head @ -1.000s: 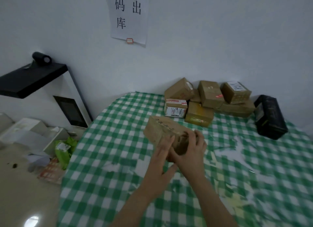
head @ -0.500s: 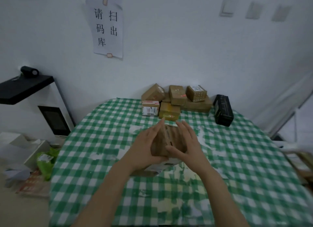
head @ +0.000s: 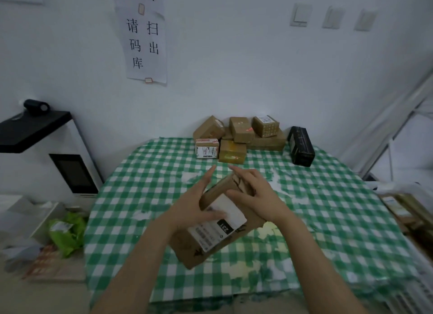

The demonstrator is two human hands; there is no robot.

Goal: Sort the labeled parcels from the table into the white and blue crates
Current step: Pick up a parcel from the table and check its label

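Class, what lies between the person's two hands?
A brown parcel with a white label lies between them. The left hand and right hand hold it from either side, as the head view shows.

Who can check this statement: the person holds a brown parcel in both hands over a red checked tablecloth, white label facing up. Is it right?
Not quite: the head view shows the tablecloth is green checked, not red. Otherwise right: the left hand and right hand hold the brown parcel over it, white label facing up.
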